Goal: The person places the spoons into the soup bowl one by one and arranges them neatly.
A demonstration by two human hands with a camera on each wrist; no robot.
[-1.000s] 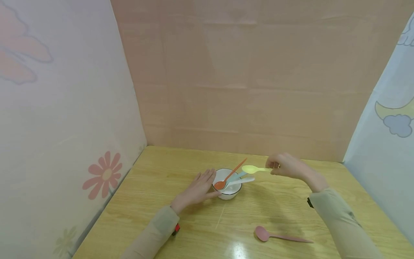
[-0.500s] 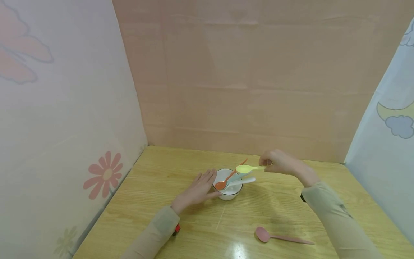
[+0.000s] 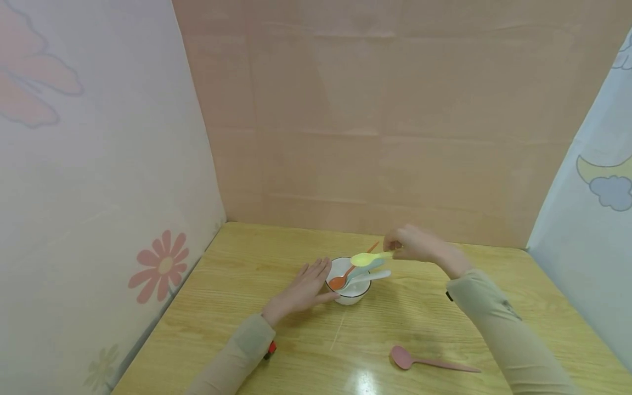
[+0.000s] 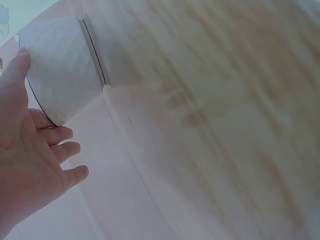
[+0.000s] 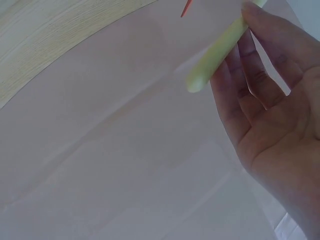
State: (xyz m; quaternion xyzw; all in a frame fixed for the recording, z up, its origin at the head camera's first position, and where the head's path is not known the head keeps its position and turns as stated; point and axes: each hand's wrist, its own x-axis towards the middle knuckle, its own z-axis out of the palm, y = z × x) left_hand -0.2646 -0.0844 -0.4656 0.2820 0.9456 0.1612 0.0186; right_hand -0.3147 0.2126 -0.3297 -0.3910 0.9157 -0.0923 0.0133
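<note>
My left hand [image 3: 301,291] rests against the left side of a white bowl [image 3: 348,300] with a dark rim, fingers out straight. In the left wrist view, thumb and fingers touch the bowl [image 4: 62,67] near its rim. An orange spoon [image 3: 338,282], a white spoon [image 3: 377,275] and a light blue spoon handle [image 3: 376,264] lean in the bowl. My right hand [image 3: 415,244] pinches a yellow spoon [image 3: 364,259] by its handle, the spoon's head above the bowl. The right wrist view shows thumb and fingers on that yellow handle [image 5: 215,57].
A pink spoon [image 3: 402,357] lies on the wooden table [image 3: 237,258] at the front right. A plain pinkish backdrop [image 3: 316,120] stands behind the table, with patterned panels on the left [image 3: 113,164] and right [image 3: 582,219].
My right hand has carried the yellow spoon leftward, bringing its head from the bowl's right edge to over the bowl. My left hand and the bowl have stayed in place.
</note>
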